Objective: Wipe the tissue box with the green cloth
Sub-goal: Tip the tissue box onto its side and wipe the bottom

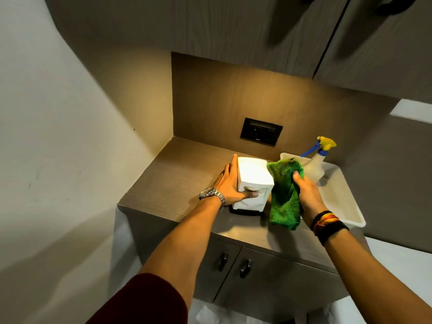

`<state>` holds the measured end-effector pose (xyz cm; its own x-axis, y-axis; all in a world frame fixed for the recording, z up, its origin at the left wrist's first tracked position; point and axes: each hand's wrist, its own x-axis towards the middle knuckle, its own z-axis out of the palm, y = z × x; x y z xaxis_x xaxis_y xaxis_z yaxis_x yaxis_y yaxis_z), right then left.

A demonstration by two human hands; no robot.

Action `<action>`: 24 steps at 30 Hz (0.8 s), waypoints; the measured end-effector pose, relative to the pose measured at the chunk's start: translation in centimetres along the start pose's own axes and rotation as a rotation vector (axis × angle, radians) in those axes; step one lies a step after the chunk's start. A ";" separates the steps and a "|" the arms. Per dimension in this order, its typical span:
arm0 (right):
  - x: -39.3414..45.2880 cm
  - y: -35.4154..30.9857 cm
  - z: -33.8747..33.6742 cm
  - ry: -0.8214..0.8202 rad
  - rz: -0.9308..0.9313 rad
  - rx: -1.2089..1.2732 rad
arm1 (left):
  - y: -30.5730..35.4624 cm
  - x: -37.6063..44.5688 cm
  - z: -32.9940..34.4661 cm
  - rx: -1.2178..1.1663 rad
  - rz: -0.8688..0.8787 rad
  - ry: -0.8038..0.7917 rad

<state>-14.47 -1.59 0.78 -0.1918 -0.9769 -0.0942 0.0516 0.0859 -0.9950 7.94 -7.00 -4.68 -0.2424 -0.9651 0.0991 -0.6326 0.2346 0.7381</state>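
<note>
A white tissue box (253,176) stands on the wooden counter (177,174), raised on a dark base. My left hand (230,183) grips its left side, the thumb wrapped over the front face. My right hand (306,190) holds a green cloth (284,195) pressed against the box's right side. The cloth hangs down past the box toward the counter's front edge.
A white tray (346,197) sits on the counter at the right, holding a spray bottle (315,164) with a yellow and blue trigger. A black wall socket (261,131) is behind the box. Cupboard doors with dark handles (245,268) lie below the counter.
</note>
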 end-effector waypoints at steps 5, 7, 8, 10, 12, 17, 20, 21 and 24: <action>0.1 1.5 3.0 0.083 0.056 0.156 | -3.1 -1.8 -3.6 0.018 0.025 -0.041; 0.2 1.5 3.9 0.124 0.057 0.187 | -3.4 -1.9 -5.0 0.077 0.075 -0.092; 0.2 1.5 4.3 0.139 0.057 0.194 | -3.2 -1.8 -5.5 0.115 0.111 -0.105; 0.0 1.5 4.6 0.184 0.058 0.204 | -2.4 -1.9 -5.9 0.192 0.183 -0.079; -0.1 1.8 4.6 0.230 0.069 0.223 | -1.2 -1.9 -5.9 0.265 0.249 -0.010; -0.4 3.6 4.5 0.253 0.168 0.288 | 3.2 -0.8 -3.7 0.379 0.224 0.098; -0.7 4.9 4.5 0.239 0.231 0.345 | 4.8 0.2 -1.8 0.500 0.059 0.045; -0.6 5.3 4.4 0.241 0.241 0.359 | 5.1 0.3 -1.4 0.557 0.034 0.039; -0.3 6.2 4.4 0.227 0.261 0.408 | 5.1 0.2 -0.9 0.644 0.035 0.076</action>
<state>-9.83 -1.65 -5.22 -0.3264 -0.8624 -0.3870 0.4945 0.1931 -0.8474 5.33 -6.10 -0.27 -0.2330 -0.9556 0.1806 -0.9454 0.2661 0.1881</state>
